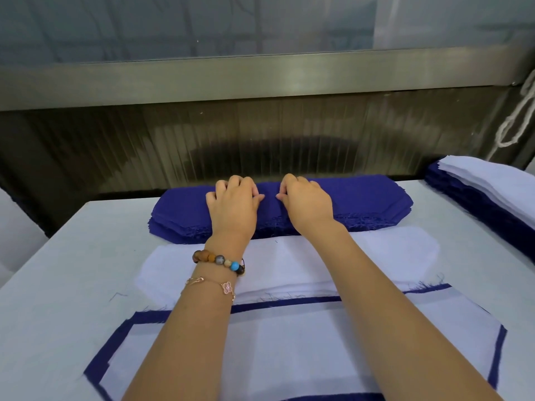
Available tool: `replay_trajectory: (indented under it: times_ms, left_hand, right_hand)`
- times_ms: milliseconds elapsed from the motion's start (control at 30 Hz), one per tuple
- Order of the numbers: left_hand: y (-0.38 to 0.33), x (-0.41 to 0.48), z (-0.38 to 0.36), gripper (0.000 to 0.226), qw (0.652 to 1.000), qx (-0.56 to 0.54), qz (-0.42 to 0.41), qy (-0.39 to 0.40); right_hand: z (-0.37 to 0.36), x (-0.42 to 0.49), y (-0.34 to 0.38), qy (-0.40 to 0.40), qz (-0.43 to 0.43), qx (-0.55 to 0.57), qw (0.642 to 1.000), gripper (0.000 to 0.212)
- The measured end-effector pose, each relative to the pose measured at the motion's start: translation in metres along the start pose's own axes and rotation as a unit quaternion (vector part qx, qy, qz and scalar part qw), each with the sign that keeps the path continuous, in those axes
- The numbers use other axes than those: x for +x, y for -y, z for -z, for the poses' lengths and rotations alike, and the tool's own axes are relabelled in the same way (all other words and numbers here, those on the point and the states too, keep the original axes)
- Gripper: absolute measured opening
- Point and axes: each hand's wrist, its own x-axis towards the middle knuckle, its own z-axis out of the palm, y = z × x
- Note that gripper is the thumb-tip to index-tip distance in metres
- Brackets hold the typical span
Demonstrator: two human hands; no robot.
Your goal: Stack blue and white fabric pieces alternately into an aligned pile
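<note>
From the head camera, both forearms reach forward over a pale table [66, 256] to the blue stack [364, 198], a thick pile of dark blue fabric pieces lying across the far edge of the table. The left hand [233, 205] and the right hand [307, 204] rest side by side on the middle of this stack, knuckles up, fingers curled down onto the top blue piece, thumbs pointing at each other with a small gap between them. The knuckles hide the fingertips, so I cannot tell whether either hand actually pinches cloth or only presses on it.

Just nearer than the blue stack lies the white stack [376, 256], under both wrists. Nearest the camera sits the alternating pile [289, 342], white on top with a blue border showing around it. At the far right stands a second pile [492, 186], white layers over blue.

The left wrist wears a beaded bracelet [219, 261] and a thin chain bracelet [215, 285]
</note>
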Motion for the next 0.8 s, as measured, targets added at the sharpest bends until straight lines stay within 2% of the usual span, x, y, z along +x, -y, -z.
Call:
replay_trajectory:
  times_ms: [200,367,500,667,800]
  left_hand:
    - [-0.003,0.003,0.001,0.024,0.999,0.038,-0.018,0.012]
    - [-0.001,0.006,0.005,0.024,0.999,0.012,-0.01,0.038]
    - [0.004,0.004,0.008,0.018,0.999,-0.029,-0.031,0.029]
    - [0.006,0.007,0.005,0.048,0.998,0.016,-0.042,0.035]
    - [0.009,0.009,0.002,0.05,0.996,0.04,-0.051,0.063]
  right_hand:
    - [0.0,0.002,-0.007,0.016,0.012,0.013,1.0,0.029]
    - [0.001,0.003,-0.008,0.018,0.018,0.041,0.999,0.022]
    - [0.001,0.007,-0.008,0.019,0.01,0.025,0.999,0.017]
    - [-0.003,0.008,-0.006,0.017,0.022,-0.032,0.999,0.029]
    - [-0.006,0.005,-0.007,-0.018,0.052,-0.032,0.998,0.029]
